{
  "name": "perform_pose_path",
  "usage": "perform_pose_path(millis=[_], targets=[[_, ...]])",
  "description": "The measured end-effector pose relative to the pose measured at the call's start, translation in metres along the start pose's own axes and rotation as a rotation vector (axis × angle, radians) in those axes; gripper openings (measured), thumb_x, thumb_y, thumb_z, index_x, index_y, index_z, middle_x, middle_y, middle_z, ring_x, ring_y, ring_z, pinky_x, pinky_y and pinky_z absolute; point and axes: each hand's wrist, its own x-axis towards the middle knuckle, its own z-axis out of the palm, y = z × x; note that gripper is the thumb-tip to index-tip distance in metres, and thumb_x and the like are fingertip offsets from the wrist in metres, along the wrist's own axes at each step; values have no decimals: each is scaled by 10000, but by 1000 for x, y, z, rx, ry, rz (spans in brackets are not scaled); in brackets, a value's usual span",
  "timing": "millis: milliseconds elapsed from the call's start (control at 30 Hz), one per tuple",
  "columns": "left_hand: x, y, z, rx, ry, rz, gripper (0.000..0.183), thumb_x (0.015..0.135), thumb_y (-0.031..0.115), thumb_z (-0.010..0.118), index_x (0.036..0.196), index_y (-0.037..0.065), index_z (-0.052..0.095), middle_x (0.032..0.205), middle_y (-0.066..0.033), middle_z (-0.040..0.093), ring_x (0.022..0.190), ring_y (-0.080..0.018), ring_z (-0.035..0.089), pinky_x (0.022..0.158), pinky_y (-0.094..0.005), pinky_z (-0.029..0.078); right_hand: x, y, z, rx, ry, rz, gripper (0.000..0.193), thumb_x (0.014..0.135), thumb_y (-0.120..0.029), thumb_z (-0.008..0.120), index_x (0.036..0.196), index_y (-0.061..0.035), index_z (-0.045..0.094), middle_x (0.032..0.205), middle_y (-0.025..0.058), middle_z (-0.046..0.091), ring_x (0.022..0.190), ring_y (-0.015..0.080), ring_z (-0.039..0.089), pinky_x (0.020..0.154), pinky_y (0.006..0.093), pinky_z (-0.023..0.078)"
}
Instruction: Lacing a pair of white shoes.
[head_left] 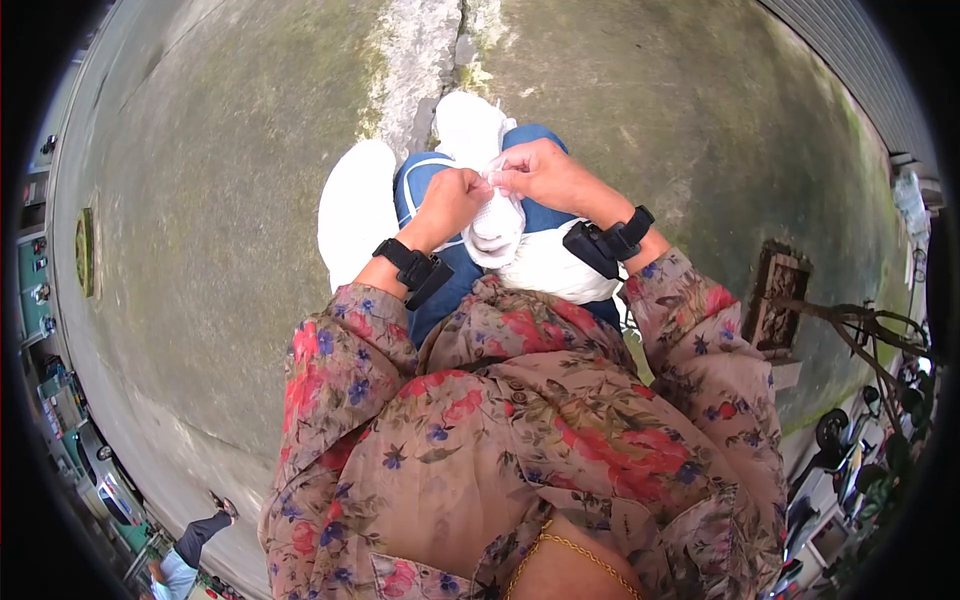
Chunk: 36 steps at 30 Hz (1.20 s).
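Observation:
A white knitted piece (494, 226) with an open, cuff-like end lies over my blue-trousered lap; whether it is a glove or a sock I cannot tell. My left hand (455, 200) pinches its upper part, thumb against the curled fingers. Meeting it there from the other side, my right hand (540, 175) also has its fingertips closed on the fabric. More white material (468, 125) lies just beyond the hands, between my knees. What sits exactly between the fingertips is too small to make out.
A large white bundle (357, 215) is by my left leg, and another white bundle (555, 265) lies beneath my right wrist. Mossy concrete (250, 130) surrounds me. A brick-edged square (778, 300) with a thin trunk stands at right. Parked motorbikes (835, 430) and a person (185, 560) are farther off.

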Motion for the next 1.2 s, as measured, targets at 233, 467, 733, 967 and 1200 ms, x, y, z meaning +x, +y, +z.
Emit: perform_pose_path(millis=[233, 467, 733, 967, 1200], targets=[[-3, -2, 14, -161, 142, -59, 176, 691, 120, 650, 764, -33, 602, 659, -190, 589, 613, -280, 589, 570, -338, 450, 7, -17, -7, -160, -75, -112, 140, 792, -93, 551, 834, 17, 626, 652, 23, 584, 606, 72, 514, 553, 229, 418], [4, -6, 28, -429, 143, -65, 176, 756, 96, 619, 867, -38, 590, 738, -117, 616, 679, -141, 576, 574, -287, 443, 34, -34, 6, -399, -63, -239, 151, 737, -101, 540, 764, 23, 621, 670, 130, 622, 599, 262, 579, 600, 348, 464], [5, 3, 23, -358, 196, -187, 213, 765, 124, 618, 623, -20, 551, 526, -28, 514, 498, -81, 461, 462, -282, 391, 4, -41, -2, -452, 467, -426, 130, 743, -119, 581, 757, 8, 606, 721, 101, 606, 627, 179, 566, 590, 317, 436], [7, 3, 27, -560, 117, -223, 114, 800, 79, 590, 750, -23, 585, 651, -14, 564, 564, -54, 502, 500, -211, 409, -17, 43, 8, -321, 217, 88, 234, 759, -191, 550, 663, 20, 579, 582, 157, 556, 544, 279, 530, 546, 353, 418], [9, -4, 22, -139, 138, -113, 118, 839, 109, 536, 834, 8, 597, 725, -32, 591, 614, -72, 522, 536, -244, 426, -6, 48, 13, -79, 312, 170, 264, 827, -207, 479, 753, 27, 578, 687, 128, 582, 648, 179, 557, 594, 329, 420]])
